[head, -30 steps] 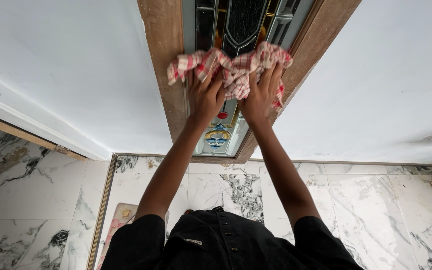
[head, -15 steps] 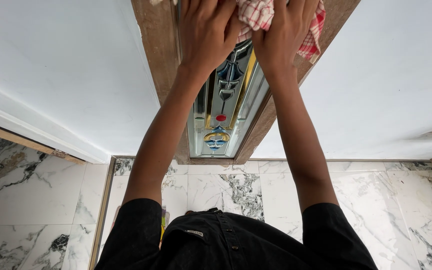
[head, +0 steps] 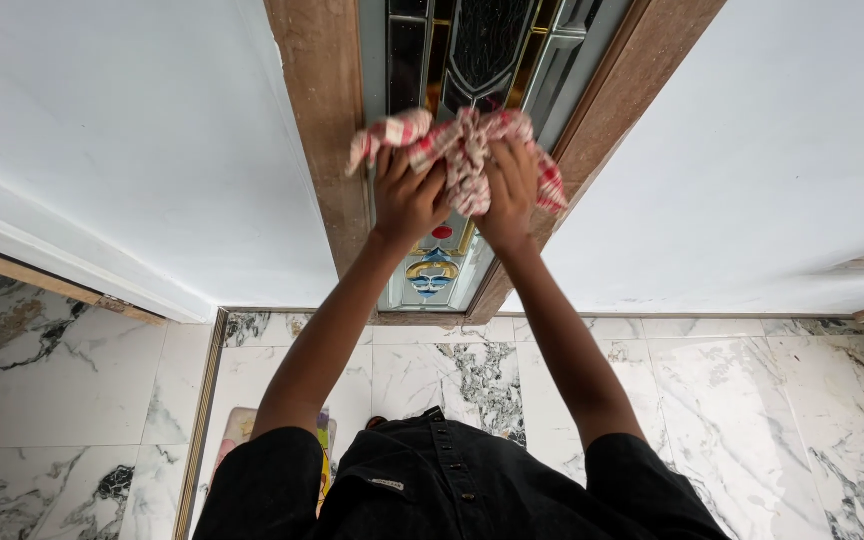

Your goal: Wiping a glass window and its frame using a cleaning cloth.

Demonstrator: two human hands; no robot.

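Both hands clamp the bunched red-checked cloth (head: 457, 150) against the stained-glass door panel (head: 472, 60): left hand (head: 407, 195) at the cloth's 7 o'clock, right hand (head: 507, 190) at 5. The panel's long axis runs 12 to 6.

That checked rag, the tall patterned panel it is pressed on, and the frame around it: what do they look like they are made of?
The checked rag looks like soft woven cotton: it bunches and creases under both hands. The patterned panel appears to be glossy stained or leaded glass, with coloured pieces set between gold strips and reflections on its surface. The frame seems to be brown wood, matte and worn, with pale scuffs.
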